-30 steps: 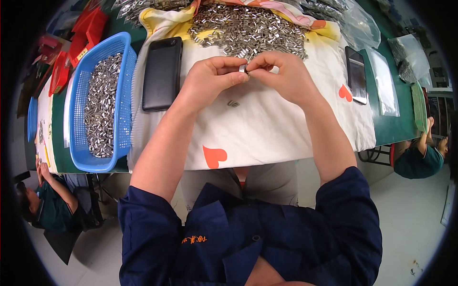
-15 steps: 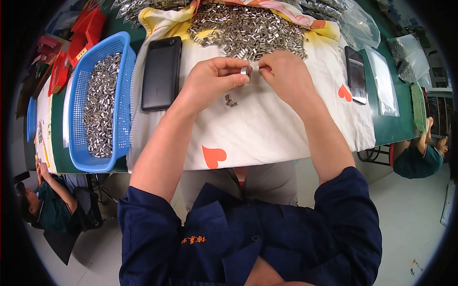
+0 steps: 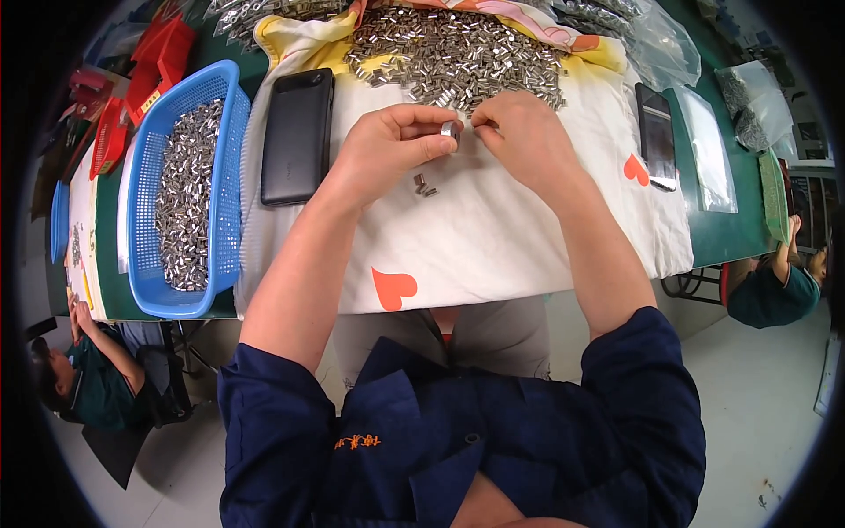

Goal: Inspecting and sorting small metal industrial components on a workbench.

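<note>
**Tiny metal piece pinched between two hands**

Right now the left hand (image 3: 387, 150) has its grip closed on one little metal piece (image 3: 450, 130). The thumb and first finger squeeze it at the tips, and the shiny end pokes out toward the other hand. The right hand (image 3: 519, 136) has its fingertips pressed close together just beside that piece. They look pinched on something very small, but I cannot tell what it is, or if they touch the piece.

I think the little piece is hard, smooth and very light. It will not bend or break, but it could slip and roll away. Holding it by its round sides with just the fingertips looks like the best way, and a soft squeeze should be enough.

Just below the hands, two more loose pieces (image 3: 424, 186) lie on the white cloth (image 3: 493, 238) with orange hearts. The cloth covers the bench (image 3: 731, 233), which is green at the side. A big pile of pieces (image 3: 458, 53) sits on the cloth behind the hands. A black phone (image 3: 297, 136) lies to the left. Further left, a blue basket (image 3: 141, 264) holds many more pieces. Another dark phone (image 3: 656, 136) lies to the right, near some clear bags (image 3: 709, 154).
</note>
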Tool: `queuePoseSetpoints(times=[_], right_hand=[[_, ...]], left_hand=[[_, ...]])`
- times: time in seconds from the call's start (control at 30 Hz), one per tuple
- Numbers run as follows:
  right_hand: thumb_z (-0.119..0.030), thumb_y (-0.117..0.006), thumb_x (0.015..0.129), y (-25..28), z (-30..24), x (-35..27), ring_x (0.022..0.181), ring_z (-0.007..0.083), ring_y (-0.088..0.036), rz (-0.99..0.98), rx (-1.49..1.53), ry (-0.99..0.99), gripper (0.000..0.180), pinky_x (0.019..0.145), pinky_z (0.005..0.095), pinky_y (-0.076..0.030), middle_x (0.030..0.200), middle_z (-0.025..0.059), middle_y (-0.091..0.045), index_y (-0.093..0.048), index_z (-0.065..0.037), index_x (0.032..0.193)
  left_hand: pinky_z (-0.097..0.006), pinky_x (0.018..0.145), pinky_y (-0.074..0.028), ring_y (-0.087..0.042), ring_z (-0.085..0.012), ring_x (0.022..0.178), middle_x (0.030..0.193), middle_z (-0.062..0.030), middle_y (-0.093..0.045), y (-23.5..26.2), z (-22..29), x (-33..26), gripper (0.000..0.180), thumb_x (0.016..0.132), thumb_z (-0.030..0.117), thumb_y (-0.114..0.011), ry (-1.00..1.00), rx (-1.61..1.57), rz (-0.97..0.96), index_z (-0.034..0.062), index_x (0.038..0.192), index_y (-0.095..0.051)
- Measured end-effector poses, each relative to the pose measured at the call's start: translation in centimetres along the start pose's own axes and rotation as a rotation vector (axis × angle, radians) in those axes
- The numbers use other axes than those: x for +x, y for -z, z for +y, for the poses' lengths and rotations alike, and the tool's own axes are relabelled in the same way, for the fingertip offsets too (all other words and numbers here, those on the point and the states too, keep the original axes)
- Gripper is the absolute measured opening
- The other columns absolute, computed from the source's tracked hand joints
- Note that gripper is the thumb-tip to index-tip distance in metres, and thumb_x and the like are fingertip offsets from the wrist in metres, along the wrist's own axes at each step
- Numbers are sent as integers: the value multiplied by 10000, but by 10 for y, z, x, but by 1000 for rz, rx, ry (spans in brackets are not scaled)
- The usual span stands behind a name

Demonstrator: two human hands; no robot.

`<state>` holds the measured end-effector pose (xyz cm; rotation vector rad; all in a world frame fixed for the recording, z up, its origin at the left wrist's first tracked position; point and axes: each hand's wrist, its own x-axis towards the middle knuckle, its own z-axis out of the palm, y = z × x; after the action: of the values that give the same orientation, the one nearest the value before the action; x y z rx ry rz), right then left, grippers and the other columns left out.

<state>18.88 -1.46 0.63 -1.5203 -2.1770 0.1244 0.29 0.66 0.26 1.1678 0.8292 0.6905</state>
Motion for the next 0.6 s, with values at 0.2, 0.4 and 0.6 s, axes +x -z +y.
queuePoseSetpoints(times=[0.2,0.4,0.6], right_hand=[[-104,-576,728,18,-20,3,694,182,-591,-53,589,-213,106,641,281,-471,741,72,-622,-619,-27,788],[-83,-584,718,16,-22,1,710,150,-590,-52,574,-176,113,636,261,-475,766,60,-628,-618,-19,805],[-63,-588,701,11,-25,-2,695,178,-586,65,493,-80,87,603,281,-475,707,68,-603,-608,-17,772]], left_hand=[[-203,718,-466,-579,-96,790,869,-60,-625,4,-3,1,294,756,29,-629,-35,-99,32,-15,1038,-558],[-208,735,-465,-584,-111,793,865,-85,-626,6,-3,1,310,755,33,-634,-35,-98,-7,-25,1047,-546],[-206,729,-469,-594,-118,800,869,-92,-629,5,-3,1,290,760,28,-629,-48,-112,8,-29,1034,-554]])
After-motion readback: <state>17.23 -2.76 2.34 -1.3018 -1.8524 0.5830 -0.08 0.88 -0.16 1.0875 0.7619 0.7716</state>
